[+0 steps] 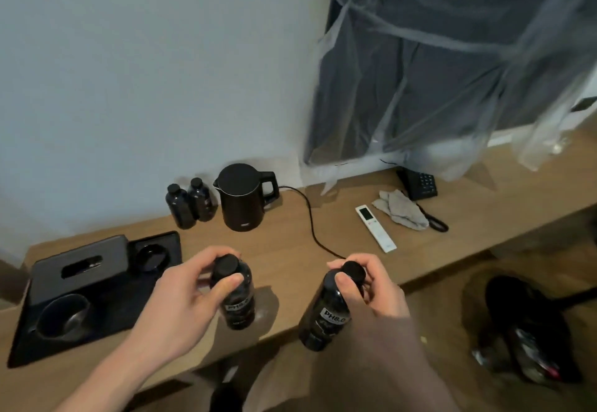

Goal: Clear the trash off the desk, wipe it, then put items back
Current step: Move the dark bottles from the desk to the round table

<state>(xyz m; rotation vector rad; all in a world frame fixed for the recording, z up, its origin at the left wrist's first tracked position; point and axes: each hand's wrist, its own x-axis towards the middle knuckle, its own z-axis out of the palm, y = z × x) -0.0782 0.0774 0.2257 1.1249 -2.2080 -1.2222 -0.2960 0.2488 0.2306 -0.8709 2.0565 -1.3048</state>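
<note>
Glossy black cylindrical bottles: left hand (pixel 181 298) grips one (pixel 237 301), right hand (pixel 371 289) another (pixel 323 314).

Two dark capped bottles are being held over the wooden desk (pixel 290 234): the left bottle (pixel 237 298) is standing upright, the right bottle (pixel 326 311), labelled PH8.0, is tilting past the front edge

Bin (pixel 517 324) contents blurred; phone (pixel 418 184) partly under plastic sheet (pixel 452 72).
</note>
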